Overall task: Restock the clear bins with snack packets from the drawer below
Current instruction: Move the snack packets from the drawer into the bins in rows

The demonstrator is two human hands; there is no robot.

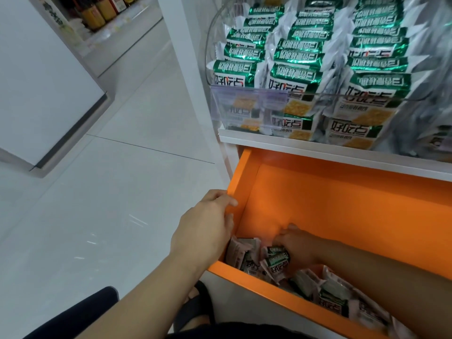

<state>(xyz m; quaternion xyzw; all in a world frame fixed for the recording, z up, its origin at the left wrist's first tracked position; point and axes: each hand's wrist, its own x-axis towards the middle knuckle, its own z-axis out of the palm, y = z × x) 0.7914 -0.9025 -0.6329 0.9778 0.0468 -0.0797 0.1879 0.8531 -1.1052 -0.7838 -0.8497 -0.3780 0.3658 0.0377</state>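
Right hand (297,244) reaching into the orange drawer (247,172), its fingers (285,239) curling round one green-and-white packet (278,256) at the top of a loose heap (337,297) that is lying just below and to the right of them, against the front wall. Left hand (205,226) gripping the drawer's side wall, thumb lying over the rim.

The packet is probably handling as light and crinkly, with slick foil and brittle crackers inside, so the fingers are best closing gently across its broad middle rather than pinching a crimped end.

Well above the fingers, the clear bin (211,48) is standing on a white shelf (318,149) and already holding tightly ranked rows. The shelf's edge is overhanging the way up, and a label holder (247,104) is hanging on the bin's front, so the lift is likely needing to clear both. Bottles (97,9) are standing far off to the left
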